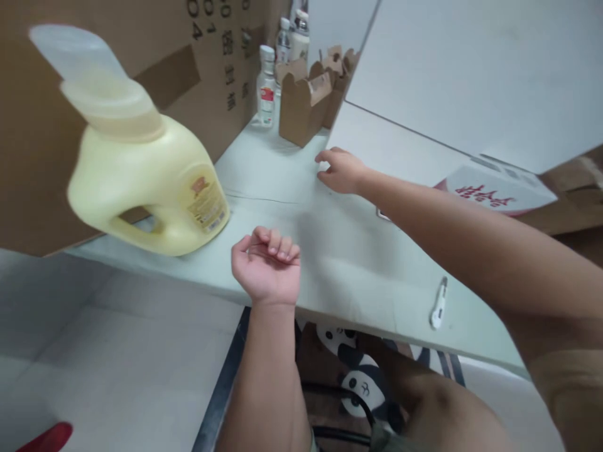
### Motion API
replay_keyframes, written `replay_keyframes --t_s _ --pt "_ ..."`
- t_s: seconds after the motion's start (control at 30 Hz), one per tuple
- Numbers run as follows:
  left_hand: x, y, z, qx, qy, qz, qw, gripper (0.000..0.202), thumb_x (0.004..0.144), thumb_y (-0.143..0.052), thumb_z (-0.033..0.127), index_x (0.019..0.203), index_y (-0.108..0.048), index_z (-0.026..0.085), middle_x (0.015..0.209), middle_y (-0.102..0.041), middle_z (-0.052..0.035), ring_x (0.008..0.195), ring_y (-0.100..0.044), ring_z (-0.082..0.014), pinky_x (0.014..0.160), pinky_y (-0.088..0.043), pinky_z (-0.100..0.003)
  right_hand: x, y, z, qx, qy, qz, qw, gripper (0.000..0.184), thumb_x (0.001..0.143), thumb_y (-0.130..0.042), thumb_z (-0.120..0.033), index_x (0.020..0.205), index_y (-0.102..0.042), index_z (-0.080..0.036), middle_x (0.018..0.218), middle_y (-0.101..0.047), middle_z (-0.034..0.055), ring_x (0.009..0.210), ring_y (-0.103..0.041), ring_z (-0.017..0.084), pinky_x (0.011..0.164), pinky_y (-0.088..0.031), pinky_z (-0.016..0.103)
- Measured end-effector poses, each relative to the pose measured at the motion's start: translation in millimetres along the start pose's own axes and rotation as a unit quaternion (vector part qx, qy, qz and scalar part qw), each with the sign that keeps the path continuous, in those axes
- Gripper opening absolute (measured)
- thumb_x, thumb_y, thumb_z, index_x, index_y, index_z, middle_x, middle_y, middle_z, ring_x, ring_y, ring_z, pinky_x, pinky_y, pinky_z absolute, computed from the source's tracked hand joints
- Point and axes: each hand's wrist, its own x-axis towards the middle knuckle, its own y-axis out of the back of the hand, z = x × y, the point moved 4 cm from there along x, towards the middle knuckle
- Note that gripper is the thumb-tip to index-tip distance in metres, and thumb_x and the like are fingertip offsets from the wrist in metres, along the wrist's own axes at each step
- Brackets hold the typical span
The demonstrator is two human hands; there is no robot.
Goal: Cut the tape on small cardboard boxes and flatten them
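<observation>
My left hand rests palm up near the front edge of the pale table, its fingers curled loosely into the palm with nothing in them. A yellow detergent jug with a pale cap and a side handle stands just left of it, a short gap away. My right hand reaches forward across the table, fingers bent down, fingertips touching the edge of a large white flat carton. What its fingers grip, if anything, is hidden.
A big brown cardboard box stands behind the jug. Small brown paper boxes and several bottles sit at the far end. A white box cutter lies near the front right edge. A white box with red print lies right.
</observation>
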Motion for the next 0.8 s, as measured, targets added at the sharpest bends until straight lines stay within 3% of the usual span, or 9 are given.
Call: replay_keyframes --t_s 0.13,0.27,0.4,0.47,0.53,0.63,0.73,0.8 --pt "20.0 1.8 -23.7 0.035 0.081 -0.023 0.996 0.028 0.084 -0.049 0.035 0.062 -0.048 0.018 0.054 -0.034 0.0037 0.043 -0.035 -0.0079 0.044 -0.026 -0.02 74.9 5.0 -13.4 0.033 -0.039 0.058 0.997 0.039 0.093 -0.065 -0.019 0.132 -0.065 -0.014 0.146 -0.058 0.0175 0.137 -0.06 0.033 0.123 -0.045 0.047" --pt "38.8 9.2 -55.2 0.056 0.154 0.009 0.986 0.029 0.08 -0.057 0.037 0.061 -0.046 0.019 0.054 -0.032 0.0042 0.043 -0.031 -0.0076 0.045 -0.023 -0.02 136.4 10.4 -17.1 0.067 -0.065 0.087 0.992 0.033 0.099 -0.059 -0.018 0.127 -0.061 -0.002 0.154 -0.047 0.0216 0.146 -0.051 0.036 0.127 -0.034 0.048" --pt "50.8 11.9 -71.0 0.043 0.178 0.001 0.983 0.028 0.075 -0.059 0.038 0.061 -0.045 0.019 0.055 -0.033 0.0034 0.044 -0.028 -0.0079 0.047 -0.021 -0.023 178.5 8.3 0.5 0.124 -0.123 0.124 0.977 0.031 0.097 -0.058 -0.017 0.116 -0.06 0.007 0.163 -0.032 0.0266 0.151 -0.04 0.04 0.119 -0.035 0.044" --pt "55.6 11.8 -73.6 0.041 0.185 -0.002 0.982 0.027 0.073 -0.06 0.039 0.06 -0.045 0.02 0.055 -0.033 0.0033 0.044 -0.028 -0.0083 0.048 -0.02 -0.024 190.7 2.1 6.6 0.153 -0.131 0.122 0.972 0.032 0.095 -0.057 -0.019 0.114 -0.061 0.007 0.165 -0.029 0.0259 0.148 -0.045 0.039 0.113 -0.04 0.039" --pt "59.2 11.6 -73.9 0.042 0.189 -0.001 0.981 0.027 0.071 -0.06 0.04 0.06 -0.045 0.02 0.055 -0.033 0.0034 0.044 -0.028 -0.0084 0.048 -0.019 -0.025 195.7 -4.2 5.7 0.163 -0.117 0.109 0.974 0.035 0.094 -0.055 -0.02 0.115 -0.064 0.007 0.162 -0.038 0.0214 0.142 -0.052 0.035 0.109 -0.043 0.035" --pt "60.6 11.9 -71.0 0.047 0.183 0.012 0.982 0.025 0.07 -0.06 0.039 0.061 -0.046 0.02 0.054 -0.033 0.0039 0.044 -0.028 -0.0083 0.049 -0.02 -0.025 185.7 -6.2 -5.7 0.136 -0.08 0.142 0.977 0.031 0.095 -0.054 -0.017 0.114 -0.07 0.001 0.15 -0.057 0.0163 0.142 -0.054 0.031 0.117 -0.039 0.036" --pt "57.8 14.1 -62.8 0.069 0.135 0.046 0.987 0.024 0.076 -0.058 0.038 0.063 -0.048 0.02 0.055 -0.034 0.0037 0.046 -0.03 -0.0088 0.05 -0.021 -0.024 150.2 -6.2 -18.5 0.13 -0.039 0.195 0.971 0.029 0.094 -0.052 -0.007 0.115 -0.072 -0.002 0.142 -0.063 0.0155 0.142 -0.055 0.026 0.122 -0.039 0.036" --pt "54.6 17.9 -52.3 0.099 0.063 0.093 0.989 0.025 0.083 -0.053 0.035 0.063 -0.048 0.02 0.055 -0.034 0.0035 0.047 -0.031 -0.0097 0.051 -0.021 -0.025 108.3 -10.4 -21.1 0.143 -0.016 0.208 0.968 0.032 0.094 -0.051 -0.007 0.118 -0.073 -0.007 0.139 -0.065 0.0122 0.136 -0.059 0.022 0.118 -0.046 0.031"
